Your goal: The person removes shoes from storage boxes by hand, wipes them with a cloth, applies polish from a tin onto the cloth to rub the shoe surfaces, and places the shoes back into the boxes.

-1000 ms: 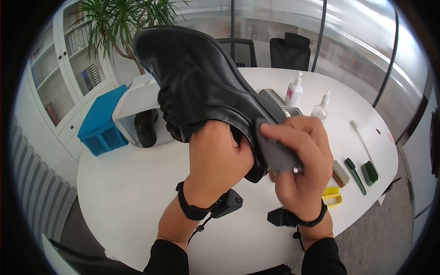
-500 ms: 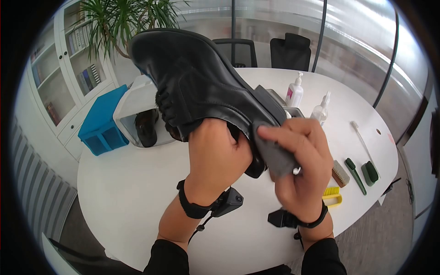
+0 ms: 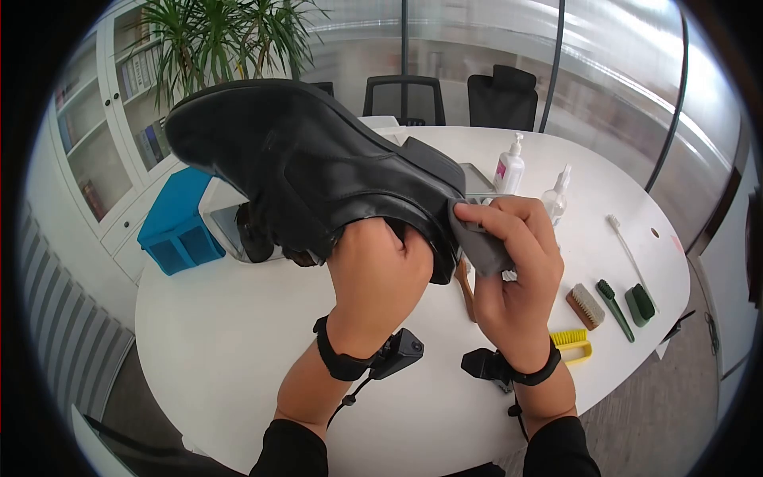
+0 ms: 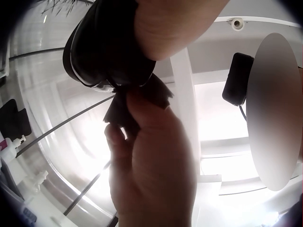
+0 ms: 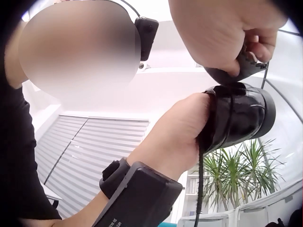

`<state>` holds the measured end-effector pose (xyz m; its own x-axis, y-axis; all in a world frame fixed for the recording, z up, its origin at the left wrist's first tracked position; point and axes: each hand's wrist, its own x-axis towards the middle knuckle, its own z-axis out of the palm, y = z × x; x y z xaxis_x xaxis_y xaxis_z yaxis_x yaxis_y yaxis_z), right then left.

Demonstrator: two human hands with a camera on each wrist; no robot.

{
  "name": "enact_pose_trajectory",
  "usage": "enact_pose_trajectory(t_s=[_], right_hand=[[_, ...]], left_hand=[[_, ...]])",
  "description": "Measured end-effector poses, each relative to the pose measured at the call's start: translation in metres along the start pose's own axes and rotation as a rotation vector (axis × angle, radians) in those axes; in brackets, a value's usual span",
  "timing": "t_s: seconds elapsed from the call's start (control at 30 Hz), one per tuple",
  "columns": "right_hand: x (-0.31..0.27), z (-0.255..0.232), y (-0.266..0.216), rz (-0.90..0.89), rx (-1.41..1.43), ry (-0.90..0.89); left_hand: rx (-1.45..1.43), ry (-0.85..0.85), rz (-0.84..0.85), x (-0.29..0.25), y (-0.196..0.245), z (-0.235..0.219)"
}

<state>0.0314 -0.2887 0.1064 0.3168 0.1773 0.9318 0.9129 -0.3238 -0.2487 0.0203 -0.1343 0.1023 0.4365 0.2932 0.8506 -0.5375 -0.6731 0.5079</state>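
A black leather shoe [image 3: 318,159] is held up in the air, its toe toward the upper left and its heel near the right hand. The left hand [image 3: 377,278] is pushed inside the shoe opening, so its fingers are hidden. Between thumb and fingers, the right hand [image 3: 520,270] pinches a dark grey cloth [image 3: 482,245] against the back of the shoe by the heel. In the right wrist view the cloth [image 5: 241,68] touches the heel end of the shoe [image 5: 244,113].
On the white table [image 3: 230,358] stand a blue box [image 3: 179,226], a pale box with a dark shoe [image 3: 256,237], a pump bottle [image 3: 510,165] and a spray bottle [image 3: 556,196]. At the right lie a wooden brush [image 3: 586,306], a yellow brush [image 3: 572,344] and green brushes [image 3: 639,304].
The shoe has tilted, its toe moving down and left in the head view. The right hand and cloth have shifted slightly up and left along with the heel, still in contact.
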Motion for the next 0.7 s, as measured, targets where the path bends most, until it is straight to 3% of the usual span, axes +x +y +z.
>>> enact_pose_trajectory(t_s=[0.17, 0.4, 0.47, 0.6, 0.7], right_hand=[[-0.001, -0.001, -0.014, -0.091, 0.005, -0.008], [0.002, 0.004, 0.000, -0.082, 0.000, 0.034], [-0.001, 0.004, -0.010, -0.072, -0.022, 0.020], [-0.004, 0.001, -0.019, -0.127, 0.026, 0.003], [-0.001, 0.002, -0.014, -0.093, 0.019, 0.005]], left_hand=[[-0.162, 0.075, 0.129, 0.007, 0.005, -0.003], [-0.063, 0.059, 0.051, 0.004, 0.003, -0.004], [-0.103, 0.085, 0.118, 0.005, 0.001, -0.005], [-0.223, 0.071, 0.094, 0.008, 0.006, -0.009], [-0.269, 0.220, 0.180, 0.008, 0.004, -0.003]])
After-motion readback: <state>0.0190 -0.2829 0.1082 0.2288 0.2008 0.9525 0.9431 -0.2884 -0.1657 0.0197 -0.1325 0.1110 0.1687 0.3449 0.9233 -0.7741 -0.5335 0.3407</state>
